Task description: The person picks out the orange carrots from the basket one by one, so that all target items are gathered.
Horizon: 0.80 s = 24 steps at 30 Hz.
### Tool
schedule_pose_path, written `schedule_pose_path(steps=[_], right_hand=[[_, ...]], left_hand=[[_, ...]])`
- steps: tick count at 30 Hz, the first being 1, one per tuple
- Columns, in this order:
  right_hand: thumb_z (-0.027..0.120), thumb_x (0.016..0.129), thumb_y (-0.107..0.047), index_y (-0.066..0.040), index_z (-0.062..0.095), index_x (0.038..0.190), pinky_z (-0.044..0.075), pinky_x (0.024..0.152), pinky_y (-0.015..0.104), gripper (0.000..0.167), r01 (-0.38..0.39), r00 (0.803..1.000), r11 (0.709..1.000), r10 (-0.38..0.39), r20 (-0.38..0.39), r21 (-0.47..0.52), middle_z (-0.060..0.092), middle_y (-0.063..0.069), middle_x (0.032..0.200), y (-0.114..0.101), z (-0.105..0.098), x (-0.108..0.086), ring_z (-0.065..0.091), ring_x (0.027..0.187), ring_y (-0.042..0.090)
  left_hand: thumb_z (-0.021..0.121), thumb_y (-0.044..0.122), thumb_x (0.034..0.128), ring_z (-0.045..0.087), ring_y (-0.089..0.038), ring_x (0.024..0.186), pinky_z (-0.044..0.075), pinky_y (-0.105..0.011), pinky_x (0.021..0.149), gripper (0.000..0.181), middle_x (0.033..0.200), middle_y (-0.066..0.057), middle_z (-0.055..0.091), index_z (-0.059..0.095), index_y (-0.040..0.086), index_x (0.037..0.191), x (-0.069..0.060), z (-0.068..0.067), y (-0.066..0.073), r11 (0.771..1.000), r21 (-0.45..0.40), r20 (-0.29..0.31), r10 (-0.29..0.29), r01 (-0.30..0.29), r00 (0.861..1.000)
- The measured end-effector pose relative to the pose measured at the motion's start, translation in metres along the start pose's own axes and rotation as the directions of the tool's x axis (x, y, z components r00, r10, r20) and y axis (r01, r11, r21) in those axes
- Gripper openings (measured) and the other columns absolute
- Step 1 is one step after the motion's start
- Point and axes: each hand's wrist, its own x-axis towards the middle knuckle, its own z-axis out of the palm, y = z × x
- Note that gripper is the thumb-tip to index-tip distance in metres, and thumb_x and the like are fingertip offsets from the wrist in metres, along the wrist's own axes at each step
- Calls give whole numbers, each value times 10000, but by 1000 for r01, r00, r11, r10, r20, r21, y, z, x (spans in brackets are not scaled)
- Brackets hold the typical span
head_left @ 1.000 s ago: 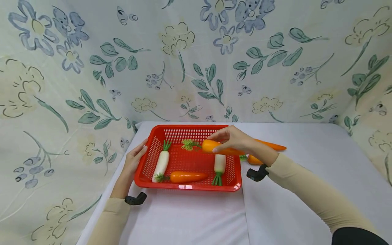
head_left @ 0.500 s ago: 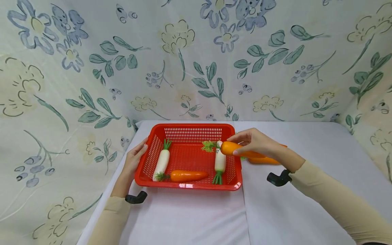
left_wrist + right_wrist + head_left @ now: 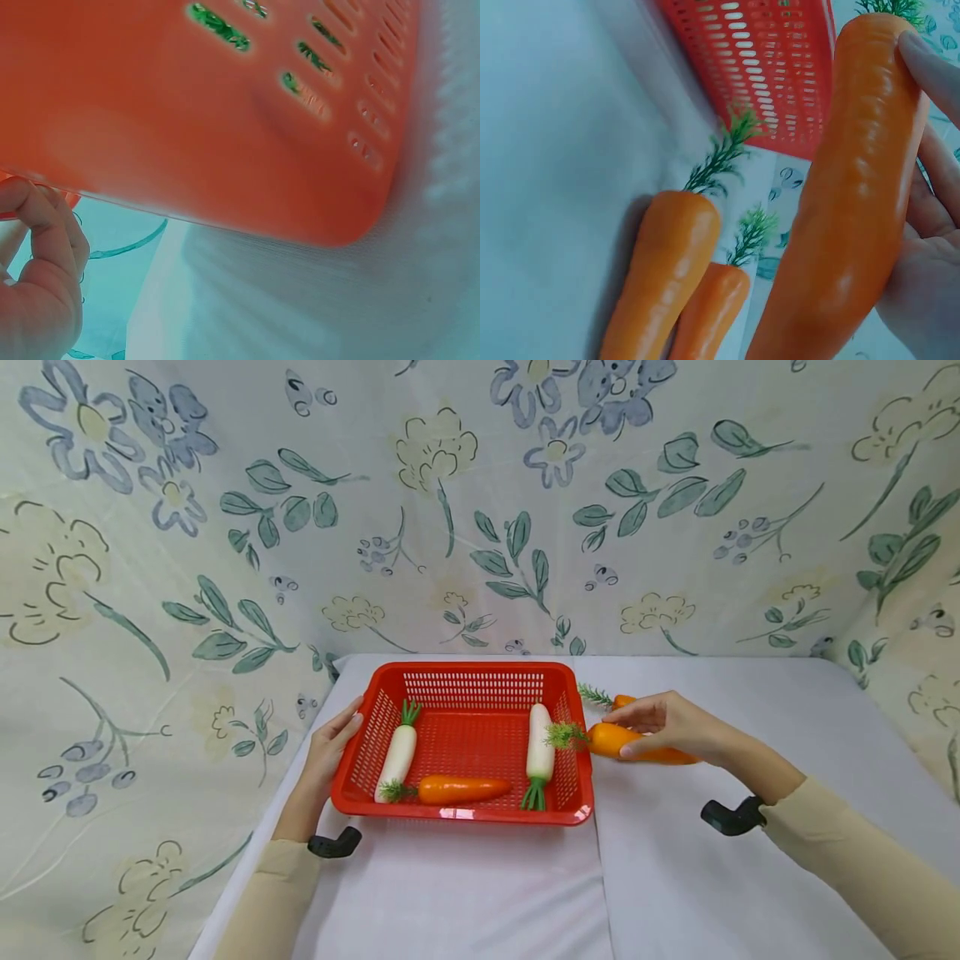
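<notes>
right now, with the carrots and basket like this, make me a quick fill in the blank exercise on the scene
1. The vegetable in the right hand is a ____.
2. The colour of the basket is ____.
3. Inside it, one carrot lies with ____ white radishes.
4. Of the basket's two ends, the left hand touches the ____ one.

Missing words: carrot; red; two; left

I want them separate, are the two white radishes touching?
Apart: the head view shows bare floor of the red basket between left radish and right radish.
</notes>
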Motion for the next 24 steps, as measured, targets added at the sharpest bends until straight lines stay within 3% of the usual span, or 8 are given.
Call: schedule_pose_path(steps=[8, 15, 24], right_hand=[[820, 829, -124, 15, 667, 1260, 532, 912, 246, 478, -22, 1000, 1000, 22, 12, 19, 625, 197, 1294, 23, -7, -17, 595, 1165, 347], [832, 819, -153, -21, 671, 1277, 549, 900, 280, 503, -44, 999, 999, 44, 15, -6, 626, 165, 1314, 45, -8, -25, 569, 1217, 370], [776, 852, -51, 25, 661, 1259, 572, 859, 306, 430, 4, 998, 998, -8, 61, 61, 627, 205, 1294, 71, -11, -29, 649, 1057, 169]], left_hand=[[576, 373, 1013, 624, -134, 1086, 559, -283, 865, 540, 1547, -86, 413, 437, 261, 1523, 0, -1, -2, 1000, 10, 3, 19, -19, 1000], [586, 382, 1006, 629, -132, 1077, 561, -282, 861, 546, 1543, -83, 421, 445, 256, 1519, 0, -1, -4, 1000, 14, -4, 25, -25, 1000], [548, 320, 1036, 615, -167, 1105, 555, -308, 873, 527, 1560, -104, 388, 406, 242, 1538, -3, 1, 4, 1000, -1, 3, -12, 12, 1000]])
